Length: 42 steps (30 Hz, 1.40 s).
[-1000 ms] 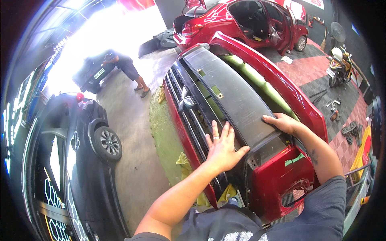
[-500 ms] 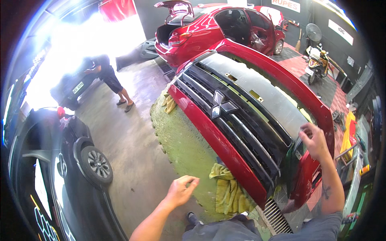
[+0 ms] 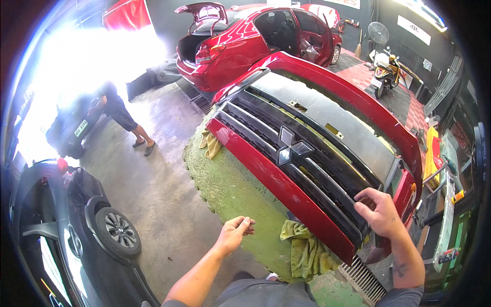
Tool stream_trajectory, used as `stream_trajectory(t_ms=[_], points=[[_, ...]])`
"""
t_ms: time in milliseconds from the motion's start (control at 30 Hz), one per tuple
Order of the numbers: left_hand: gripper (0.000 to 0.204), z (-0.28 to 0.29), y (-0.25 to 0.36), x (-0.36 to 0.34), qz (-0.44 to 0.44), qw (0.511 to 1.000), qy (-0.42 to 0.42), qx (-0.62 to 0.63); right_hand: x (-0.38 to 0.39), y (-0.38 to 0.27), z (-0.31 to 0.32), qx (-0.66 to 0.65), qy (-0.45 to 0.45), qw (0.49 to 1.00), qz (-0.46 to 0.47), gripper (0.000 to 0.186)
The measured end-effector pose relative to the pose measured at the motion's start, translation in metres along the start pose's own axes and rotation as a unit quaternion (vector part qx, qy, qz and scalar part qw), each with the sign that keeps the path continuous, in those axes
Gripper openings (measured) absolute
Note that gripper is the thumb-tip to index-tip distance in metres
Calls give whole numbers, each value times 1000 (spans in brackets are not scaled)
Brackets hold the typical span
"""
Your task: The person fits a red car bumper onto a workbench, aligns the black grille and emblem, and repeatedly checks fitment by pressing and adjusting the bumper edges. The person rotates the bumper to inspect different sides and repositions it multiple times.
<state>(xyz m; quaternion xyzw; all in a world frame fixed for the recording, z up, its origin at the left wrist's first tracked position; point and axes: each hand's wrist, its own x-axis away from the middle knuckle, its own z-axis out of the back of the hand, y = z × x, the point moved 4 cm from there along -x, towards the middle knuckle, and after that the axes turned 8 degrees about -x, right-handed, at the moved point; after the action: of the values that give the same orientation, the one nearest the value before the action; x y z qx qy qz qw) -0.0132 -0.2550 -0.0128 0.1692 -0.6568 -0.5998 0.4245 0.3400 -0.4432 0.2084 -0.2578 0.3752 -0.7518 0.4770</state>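
A red car front bumper [image 3: 266, 181] with a black grille [image 3: 327, 176], chrome strips and a silver emblem [image 3: 292, 146] lies tilted before me. My right hand [image 3: 379, 211] hovers over the near right end of the grille, its curved fingers and thumb apart; whether it touches the grille I cannot tell. My left hand [image 3: 235, 236] is held in the air left of the bumper's near edge. Its fingers are curled with the thumb pressed against them, and anything inside is hidden. An olive towel [image 3: 309, 253] hangs below the bumper's near end.
A tan cloth [image 3: 210, 144] lies at the bumper's far left corner, over a green mat [image 3: 230, 189]. A dark car [image 3: 87, 230] stands at left, a red car [image 3: 230, 46] with raised trunk lid behind. Another person [image 3: 120, 110] stands far left. A motorbike [image 3: 386, 74] is at far right.
My right hand has moved left and down from the bumper's outer right side to the grille's end. My left hand stays about level. The view has shifted a little to the right.
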Motion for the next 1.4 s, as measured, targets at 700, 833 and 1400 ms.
stream_trajectory(t_ms=[700, 833, 1400], points=[[48, 142, 11, -286, 131, 817, -244, 505, -207, -134, -287, 205, 84, 973, 71, 51], [77, 152, 17, -293, 127, 799, -317, 496, -233, -106, -359, 455, 26, 887, 71, 96], [49, 162, 2, -394, -4, 847, -418, 327, -260, -108, -323, 523, 192, 820, 130, 59]])
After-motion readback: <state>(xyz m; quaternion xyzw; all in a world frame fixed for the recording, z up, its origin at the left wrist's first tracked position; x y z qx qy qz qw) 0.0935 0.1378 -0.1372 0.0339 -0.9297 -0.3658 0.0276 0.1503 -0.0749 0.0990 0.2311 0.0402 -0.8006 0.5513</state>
